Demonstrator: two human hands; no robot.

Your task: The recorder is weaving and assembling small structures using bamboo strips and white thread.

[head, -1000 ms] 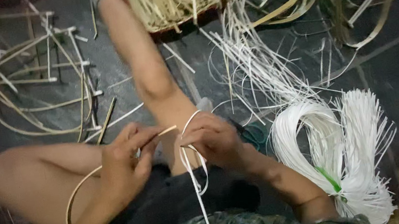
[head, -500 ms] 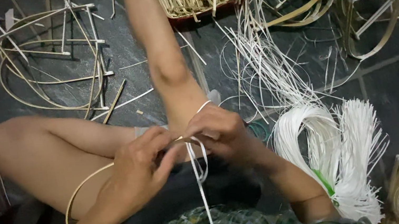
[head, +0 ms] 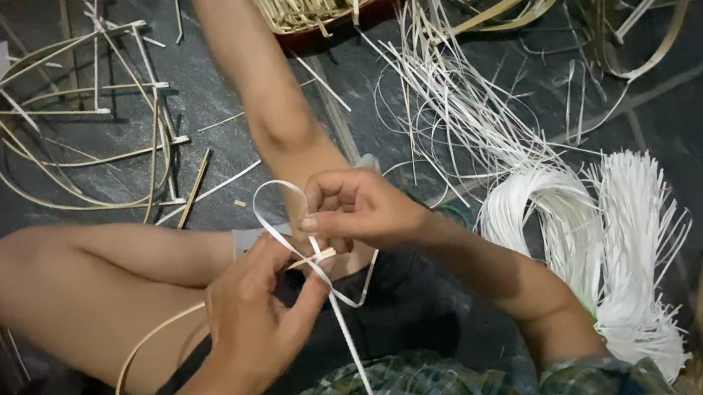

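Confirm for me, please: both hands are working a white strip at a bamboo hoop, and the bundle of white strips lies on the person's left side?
Not quite. In the head view both hands, left and right, do work the white strip at the bamboo hoop, but the bundle of white strips lies on the person's right.

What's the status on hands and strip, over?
Left hand and right hand both pinch the thin white flat strip, looped at the curved tan bamboo hoop. Nothing obstructing.
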